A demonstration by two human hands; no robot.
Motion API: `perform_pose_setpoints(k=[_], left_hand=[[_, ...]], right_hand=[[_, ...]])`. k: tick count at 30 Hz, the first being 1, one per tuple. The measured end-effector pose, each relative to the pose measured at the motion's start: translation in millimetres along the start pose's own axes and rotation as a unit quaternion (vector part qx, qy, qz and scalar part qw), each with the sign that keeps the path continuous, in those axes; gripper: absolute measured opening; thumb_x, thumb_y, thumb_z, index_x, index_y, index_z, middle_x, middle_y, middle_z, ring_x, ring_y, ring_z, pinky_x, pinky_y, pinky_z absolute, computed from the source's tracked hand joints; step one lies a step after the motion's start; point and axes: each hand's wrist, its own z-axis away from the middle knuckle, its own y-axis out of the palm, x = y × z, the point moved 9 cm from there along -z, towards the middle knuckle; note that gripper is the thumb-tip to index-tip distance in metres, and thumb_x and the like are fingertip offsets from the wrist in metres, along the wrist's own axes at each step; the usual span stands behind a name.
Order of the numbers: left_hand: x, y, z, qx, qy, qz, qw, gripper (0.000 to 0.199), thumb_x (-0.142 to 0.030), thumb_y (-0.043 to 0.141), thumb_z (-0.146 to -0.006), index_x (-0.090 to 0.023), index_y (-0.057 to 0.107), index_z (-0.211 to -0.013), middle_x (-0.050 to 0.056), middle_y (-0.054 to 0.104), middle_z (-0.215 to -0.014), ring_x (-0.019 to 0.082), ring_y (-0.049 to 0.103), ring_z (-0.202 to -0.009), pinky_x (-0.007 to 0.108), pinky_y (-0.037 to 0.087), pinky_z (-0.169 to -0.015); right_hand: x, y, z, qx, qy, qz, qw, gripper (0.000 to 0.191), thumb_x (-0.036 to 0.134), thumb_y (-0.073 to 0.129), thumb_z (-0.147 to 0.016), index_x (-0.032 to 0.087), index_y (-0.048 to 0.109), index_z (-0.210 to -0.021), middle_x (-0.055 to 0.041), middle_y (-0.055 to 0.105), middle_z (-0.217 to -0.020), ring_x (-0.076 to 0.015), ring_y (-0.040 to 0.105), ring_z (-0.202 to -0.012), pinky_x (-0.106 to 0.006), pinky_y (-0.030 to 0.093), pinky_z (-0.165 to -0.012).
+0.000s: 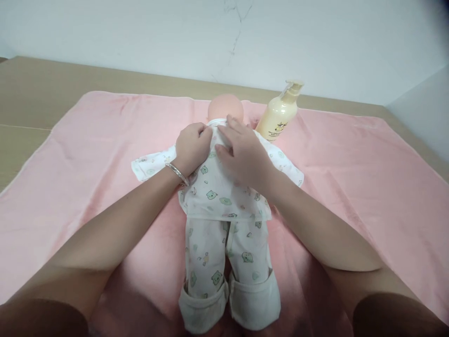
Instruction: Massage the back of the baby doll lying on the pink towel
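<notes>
A baby doll (225, 107) lies in the middle with its head away from me and its face not visible. It wears a white long-sleeved shirt (224, 196) and white trousers (206, 255), both printed with green animals; the trouser cuffs are turned up. My left hand (194, 146), below a silver bangle (177, 173), is closed on the shirt at the doll's left-side shoulder, its fingertips partly hidden. Across the upper part of the shirt, near the collar, my right hand (245, 152) rests with its fingers stretched out and apart.
A pale yellow pump bottle (279, 114) stands tilted in view beyond the doll's right-side sleeve. Beneath everything lies a pink blanket (351, 187) with some creases, spread over a wooden table (70, 79). A white wall (140, 37) with cracks rises behind.
</notes>
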Motion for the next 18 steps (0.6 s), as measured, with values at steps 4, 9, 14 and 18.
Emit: perform_pose_setpoints(k=[4, 9, 14, 18], left_hand=[[-0.1, 0.0, 0.4, 0.0, 0.002, 0.002, 1.0, 0.026, -0.032, 0.043, -0.084, -0.019, 0.047, -0.062, 0.002, 0.055, -0.067, 0.013, 0.043, -0.068, 0.03, 0.032, -0.065], [0.3, -0.1, -0.5, -0.001, 0.001, -0.006, 1.0, 0.025, -0.031, 0.042, -0.084, -0.019, 0.054, -0.066, 0.003, 0.064, -0.075, 0.015, 0.049, -0.073, 0.03, 0.036, -0.068], [2.1, 0.0, -0.5, -0.002, -0.007, 0.006, 1.0, 0.026, -0.032, 0.044, -0.084, -0.019, 0.06, -0.068, 0.004, 0.07, -0.08, 0.016, 0.055, -0.078, 0.031, 0.039, -0.071], [5.5, -0.2, -1.5, -0.004, -0.015, 0.008, 1.0, 0.026, -0.033, 0.045, -0.085, -0.02, 0.063, -0.071, 0.005, 0.074, -0.086, 0.018, 0.06, -0.083, 0.033, 0.044, -0.075]], right_hand=[[-5.2, -11.1, -2.7, -0.025, 0.018, -0.003, 1.0, 0.045, 0.015, 0.04, -0.098, 0.014, 0.059, -0.139, -0.0159, 0.041, -0.16, -0.033, 0.034, -0.154, -0.058, 0.037, -0.124], [-0.4, 9.2, -1.9, 0.0, 0.0, 0.009, 1.0, 0.041, 0.017, 0.042, -0.1, 0.011, 0.061, -0.136, -0.0193, 0.043, -0.159, -0.0344, 0.036, -0.152, -0.06, 0.032, -0.126], [-14.9, -27.8, -9.9, -0.03, 0.024, -0.007, 0.999, 0.044, 0.017, 0.047, -0.098, 0.015, 0.06, -0.14, -0.0132, 0.041, -0.161, -0.0307, 0.036, -0.154, -0.056, 0.033, -0.128], [-48.2, -96.7, -10.1, -0.155, 0.069, -0.057, 0.984, 0.049, 0.016, 0.048, -0.097, 0.01, 0.057, -0.145, -0.0152, 0.04, -0.162, -0.0244, 0.035, -0.155, -0.044, 0.034, -0.129]])
